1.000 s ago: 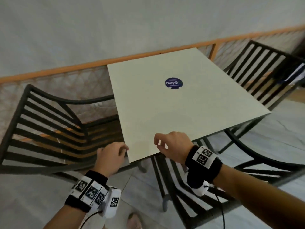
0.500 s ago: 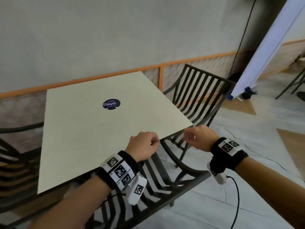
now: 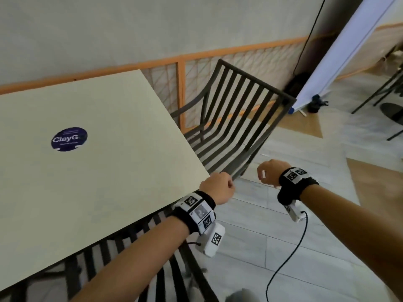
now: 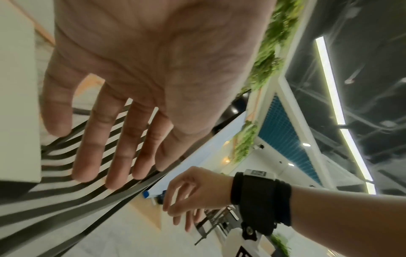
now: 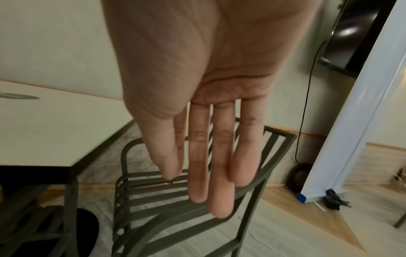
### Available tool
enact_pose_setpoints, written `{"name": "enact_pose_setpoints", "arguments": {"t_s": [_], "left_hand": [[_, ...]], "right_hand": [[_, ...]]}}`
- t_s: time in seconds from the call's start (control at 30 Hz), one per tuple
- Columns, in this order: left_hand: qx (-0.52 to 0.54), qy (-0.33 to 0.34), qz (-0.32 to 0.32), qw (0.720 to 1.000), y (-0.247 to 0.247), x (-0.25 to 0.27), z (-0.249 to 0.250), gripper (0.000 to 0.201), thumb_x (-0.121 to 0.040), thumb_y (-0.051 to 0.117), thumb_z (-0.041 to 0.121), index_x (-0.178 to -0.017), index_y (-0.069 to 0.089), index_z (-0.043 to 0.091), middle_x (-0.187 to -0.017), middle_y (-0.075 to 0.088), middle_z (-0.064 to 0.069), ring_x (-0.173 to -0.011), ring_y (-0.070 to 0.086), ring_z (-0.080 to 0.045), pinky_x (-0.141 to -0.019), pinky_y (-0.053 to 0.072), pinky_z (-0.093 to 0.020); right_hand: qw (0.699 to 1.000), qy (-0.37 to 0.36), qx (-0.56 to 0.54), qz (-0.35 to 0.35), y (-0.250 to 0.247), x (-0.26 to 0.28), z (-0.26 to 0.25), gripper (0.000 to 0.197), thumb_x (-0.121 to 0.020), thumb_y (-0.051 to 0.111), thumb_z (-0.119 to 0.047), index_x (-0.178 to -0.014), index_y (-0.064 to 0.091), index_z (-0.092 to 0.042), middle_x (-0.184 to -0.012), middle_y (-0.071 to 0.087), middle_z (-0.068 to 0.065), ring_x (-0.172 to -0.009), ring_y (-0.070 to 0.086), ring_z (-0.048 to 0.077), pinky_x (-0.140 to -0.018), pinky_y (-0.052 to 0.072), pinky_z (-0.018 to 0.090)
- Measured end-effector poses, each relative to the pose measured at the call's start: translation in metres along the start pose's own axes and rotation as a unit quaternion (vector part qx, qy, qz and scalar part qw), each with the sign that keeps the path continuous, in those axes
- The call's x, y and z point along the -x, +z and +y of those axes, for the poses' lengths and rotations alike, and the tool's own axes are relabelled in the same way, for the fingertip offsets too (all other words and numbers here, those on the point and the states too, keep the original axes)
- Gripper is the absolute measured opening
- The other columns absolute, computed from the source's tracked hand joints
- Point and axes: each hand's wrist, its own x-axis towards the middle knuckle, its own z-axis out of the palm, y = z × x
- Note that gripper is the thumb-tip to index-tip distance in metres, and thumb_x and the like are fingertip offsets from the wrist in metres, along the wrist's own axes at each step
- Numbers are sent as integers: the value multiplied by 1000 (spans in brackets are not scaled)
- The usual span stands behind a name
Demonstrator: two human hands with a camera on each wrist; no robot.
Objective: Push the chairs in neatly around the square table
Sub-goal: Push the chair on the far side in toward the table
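Observation:
The square cream table [image 3: 91, 188] carries a round blue sticker [image 3: 69, 139]. A dark slatted chair [image 3: 235, 118] stands at its right side, seat partly under the top. Another slatted chair [image 3: 174, 280] sits at the near edge, below my forearms. My left hand [image 3: 218, 189] hovers at the table's near right corner, holding nothing. My right hand [image 3: 268, 173] hangs in the air just right of it, short of the right chair's back. The wrist views show relaxed fingers on the left hand [image 4: 123, 121] and the right hand [image 5: 197, 139], with the chair [image 5: 175, 200] beyond.
An orange-framed mesh rail [image 3: 181, 62] runs along the wall behind the table. A white banner stand [image 3: 340, 51] leans at the far right, with other chair legs [image 3: 388, 99] beyond it. A black cable [image 3: 290, 258] hangs from my right wrist over the tiled floor.
The view has swung right, and the left chair has left the picture. Both hands have moved from the table's near edge past its right corner, toward the right chair.

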Motion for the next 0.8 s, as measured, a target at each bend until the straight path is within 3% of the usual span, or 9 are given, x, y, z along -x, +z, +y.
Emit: {"name": "enact_pose_setpoints", "arguments": {"t_s": [0.1, 0.2, 0.3, 0.4, 0.47, 0.57, 0.7, 0.8], "left_hand": [[81, -53, -45, 994, 23, -55, -3, 21, -83, 58, 16, -76, 69, -1, -85, 75, -17, -70, 61, -23, -83, 59, -45], [116, -98, -36, 988, 50, -106, -5, 20, -84, 60, 18, -77, 71, 4, -82, 74, -15, -69, 61, -23, -86, 59, -43], [113, -136, -18, 984, 80, -155, -8, 18, -89, 58, 19, -93, 72, 10, -99, 74, -11, -94, 67, -27, -92, 55, -38], [123, -176, 19, 976, 101, -204, -17, 26, -91, 56, 18, -115, 63, 16, -120, 68, -8, -112, 62, -26, -98, 51, -39], [107, -194, 48, 974, 116, -234, -23, 36, -92, 55, 14, -128, 55, 17, -131, 61, -8, -120, 57, -27, -101, 49, -43], [25, -202, 39, 978, 134, -273, -30, 56, -92, 55, 7, -144, 37, 18, -144, 48, -6, -132, 45, -28, -109, 40, -47], [-64, -225, -8, 972, 159, -303, -42, 81, -88, 60, 3, -153, 14, 21, -150, 39, -8, -136, 38, -32, -110, 34, -52], [-67, -239, -20, 969, 161, -315, -51, 72, -89, 56, -2, -148, 24, 23, -144, 45, -10, -132, 43, -33, -105, 38, -55]], "right_hand": [[1000, -11, 22, -20, 9, -51, 25, 17, -88, 53, -25, -98, 67, -26, -104, 69, 8, -93, 64, 29, -80, 54, 36], [999, -27, 33, -26, 17, -108, 47, 20, -90, 50, -21, -100, 67, -19, -103, 67, 8, -94, 64, 30, -73, 52, 34], [997, -56, 37, -30, 31, -166, 73, 16, -88, 54, -15, -100, 64, -17, -104, 67, 9, -91, 64, 30, -73, 55, 36], [996, -88, 32, -11, 47, -227, 95, 30, -87, 54, -9, -115, 59, -20, -117, 64, 9, -102, 62, 30, -83, 55, 42], [992, -107, 65, -6, 59, -258, 106, 41, -87, 52, -5, -125, 53, -21, -126, 58, 7, -114, 55, 28, -92, 49, 42], [985, -84, 149, 13, 76, -298, 126, 50, -88, 53, -10, -135, 44, -24, -136, 51, 6, -127, 44, 27, -103, 36, 45], [984, -62, 166, 27, 91, -330, 145, 50, -90, 54, -19, -137, 41, -24, -140, 48, 7, -128, 42, 29, -107, 33, 49], [978, -83, 190, 24, 98, -345, 151, 45, -90, 56, -31, -134, 44, -26, -134, 53, 5, -126, 44, 28, -108, 31, 49]]}}
